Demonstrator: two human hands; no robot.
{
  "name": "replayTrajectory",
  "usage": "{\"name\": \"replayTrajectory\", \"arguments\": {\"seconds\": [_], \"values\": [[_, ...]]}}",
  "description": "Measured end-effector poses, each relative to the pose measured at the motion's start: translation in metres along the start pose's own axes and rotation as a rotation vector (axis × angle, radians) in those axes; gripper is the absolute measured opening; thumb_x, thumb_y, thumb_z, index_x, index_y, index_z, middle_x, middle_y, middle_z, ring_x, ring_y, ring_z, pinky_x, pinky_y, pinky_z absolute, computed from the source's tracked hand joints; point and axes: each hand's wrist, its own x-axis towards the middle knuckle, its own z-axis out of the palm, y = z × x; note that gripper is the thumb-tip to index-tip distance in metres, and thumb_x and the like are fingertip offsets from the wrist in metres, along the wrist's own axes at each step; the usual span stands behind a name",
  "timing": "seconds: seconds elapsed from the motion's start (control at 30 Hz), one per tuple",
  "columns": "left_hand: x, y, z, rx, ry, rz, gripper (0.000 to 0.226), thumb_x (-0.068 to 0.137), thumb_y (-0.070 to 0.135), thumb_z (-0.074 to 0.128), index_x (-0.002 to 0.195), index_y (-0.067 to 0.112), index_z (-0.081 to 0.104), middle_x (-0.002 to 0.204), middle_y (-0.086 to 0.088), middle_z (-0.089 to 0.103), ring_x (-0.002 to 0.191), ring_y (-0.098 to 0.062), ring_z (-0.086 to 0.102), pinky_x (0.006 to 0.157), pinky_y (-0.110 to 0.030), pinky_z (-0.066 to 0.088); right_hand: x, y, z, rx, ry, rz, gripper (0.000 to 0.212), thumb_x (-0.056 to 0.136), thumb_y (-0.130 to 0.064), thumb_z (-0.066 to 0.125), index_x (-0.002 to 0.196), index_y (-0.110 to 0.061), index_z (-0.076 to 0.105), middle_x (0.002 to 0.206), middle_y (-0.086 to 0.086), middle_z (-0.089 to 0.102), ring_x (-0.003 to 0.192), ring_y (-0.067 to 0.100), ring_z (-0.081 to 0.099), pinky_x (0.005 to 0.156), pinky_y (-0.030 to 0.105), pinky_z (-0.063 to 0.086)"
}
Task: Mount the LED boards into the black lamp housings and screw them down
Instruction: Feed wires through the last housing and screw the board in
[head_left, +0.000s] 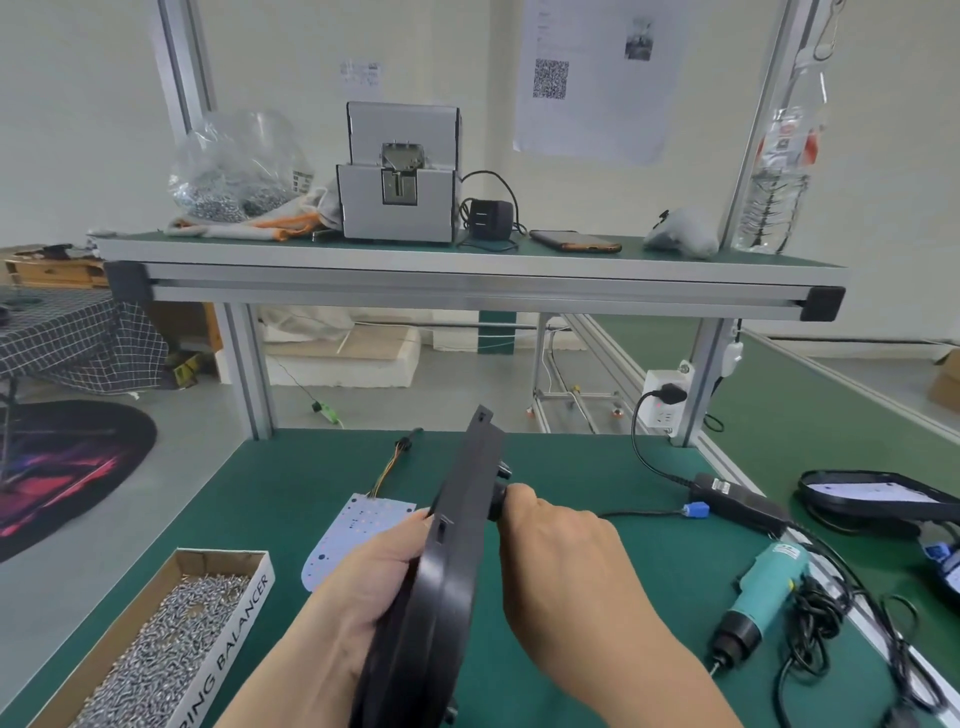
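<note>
Housing (454, 587) edgewise — between left fingers (413, 522), right fingers (522, 500)

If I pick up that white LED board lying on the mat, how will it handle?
The LED board looks thin and flat, so probably stiff and light. Its wires trail loose and would likely dangle or snag.

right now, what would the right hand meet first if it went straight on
Probably the black plastic lamp housing: the right hand already grips a round black fitting on it.
</note>
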Motion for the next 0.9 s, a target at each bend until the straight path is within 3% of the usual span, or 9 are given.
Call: {"name": "replayTrajectory", "arguments": {"seconds": [0.1, 0.2, 0.27, 0.33, 0.4, 0.47, 0.53, 0.7, 0.9], "values": [[-0.001, 0.003, 0.009, -0.071, -0.018, 0.127, 0.025, 0.06, 0.02, 0.089, 0.08, 0.012, 0.078, 0.073, -0.012, 0.071, 0.055, -0.023, 0.068, 0.05, -0.031, 0.056, 0.0, 0.014, 0.012, 0.399, 0.09, -0.032, 0.019, 0.101, -0.023, 0.043, 0.117, -0.025, 0.052, 0.102, -0.005, 0.057, 0.094, 0.021, 0.053, 0.076, 0.038, 0.042], [0.0, 0.008, 0.011, 0.027, 0.044, 0.313, 0.043, 0.071, 0.025, 0.086, 0.107, 0.015, 0.065, 0.09, -0.009, 0.072, 0.072, -0.024, 0.071, 0.061, -0.038, 0.059, 0.001, 0.035, 0.02, 0.868, 0.384, 0.146, 0.019, 0.092, -0.022, 0.067, 0.109, -0.028, 0.071, 0.085, -0.01, 0.058, 0.077, 0.004, 0.052, 0.071, 0.022, 0.044], [0.002, 0.008, 0.012, 0.106, 0.11, 0.411, 0.037, 0.073, 0.03, 0.081, 0.105, 0.02, 0.064, 0.09, -0.006, 0.073, 0.074, -0.021, 0.072, 0.06, -0.033, 0.058, 0.001, 0.05, 0.022, 1.389, 0.21, 0.308, 0.022, 0.089, -0.039, 0.068, 0.099, -0.022, 0.077, 0.069, -0.003, 0.062, 0.057, 0.009, 0.049, 0.056, 0.027, 0.04], [0.002, 0.004, 0.015, 0.226, 0.143, 0.486, 0.032, 0.073, 0.033, 0.08, 0.101, 0.025, 0.065, 0.092, -0.005, 0.074, 0.076, -0.018, 0.072, 0.062, -0.027, 0.057, 0.001, 0.054, 0.023, 1.616, -0.171, 0.324, 0.055, 0.086, -0.063, 0.061, 0.11, -0.016, 0.076, 0.087, 0.008, 0.073, 0.069, 0.019, 0.061, 0.065, 0.031, 0.047], [0.004, -0.001, 0.017, 0.329, 0.14, 0.523, 0.03, 0.074, 0.034, 0.078, 0.1, 0.03, 0.063, 0.091, -0.003, 0.074, 0.077, -0.014, 0.071, 0.063, -0.021, 0.056, 0.001, 0.053, 0.029, 1.615, -0.278, 0.257, 0.059, 0.085, -0.061, 0.064, 0.12, -0.014, 0.072, 0.117, 0.006, 0.074, 0.103, 0.023, 0.069, 0.093, 0.036, 0.05], [0.007, -0.006, 0.018, 0.39, 0.143, 0.53, 0.028, 0.077, 0.033, 0.076, 0.101, 0.033, 0.062, 0.086, 0.0, 0.072, 0.075, -0.011, 0.069, 0.063, -0.019, 0.055, 0.005, 0.051, 0.031, 1.568, -0.226, 0.226, 0.038, 0.09, -0.035, 0.072, 0.119, -0.011, 0.071, 0.122, 0.009, 0.072, 0.114, 0.024, 0.067, 0.101, 0.038, 0.049], [0.009, -0.012, 0.018, 0.436, 0.117, 0.535, 0.023, 0.086, 0.024, 0.074, 0.103, 0.032, 0.06, 0.08, 0.005, 0.069, 0.072, -0.008, 0.067, 0.063, -0.017, 0.053, 0.008, 0.052, 0.035, 1.57, -0.197, 0.263, 0.025, 0.092, -0.014, 0.07, 0.115, -0.005, 0.071, 0.117, 0.014, 0.073, 0.111, 0.03, 0.069, 0.101, 0.041, 0.051], [0.009, -0.023, 0.018, 0.47, 0.068, 0.569, 0.022, 0.091, 0.019, 0.071, 0.106, 0.027, 0.057, 0.083, 0.009, 0.067, 0.074, -0.007, 0.064, 0.066, -0.018, 0.053, 0.007, 0.05, 0.045, 1.567, -0.085, 0.302, 0.023, 0.089, -0.004, 0.07, 0.112, -0.004, 0.072, 0.107, 0.016, 0.076, 0.099, 0.027, 0.072, 0.091, 0.035, 0.056], [0.009, -0.027, 0.022, 0.512, 0.067, 0.625, 0.02, 0.091, 0.015, 0.068, 0.104, 0.026, 0.056, 0.079, 0.015, 0.062, 0.071, -0.003, 0.06, 0.064, -0.016, 0.051, 0.002, 0.049, 0.061, 1.56, 0.092, 0.244, 0.027, 0.074, -0.02, 0.075, 0.1, -0.012, 0.078, 0.097, 0.01, 0.077, 0.088, 0.019, 0.072, 0.08, 0.027, 0.057]]}}
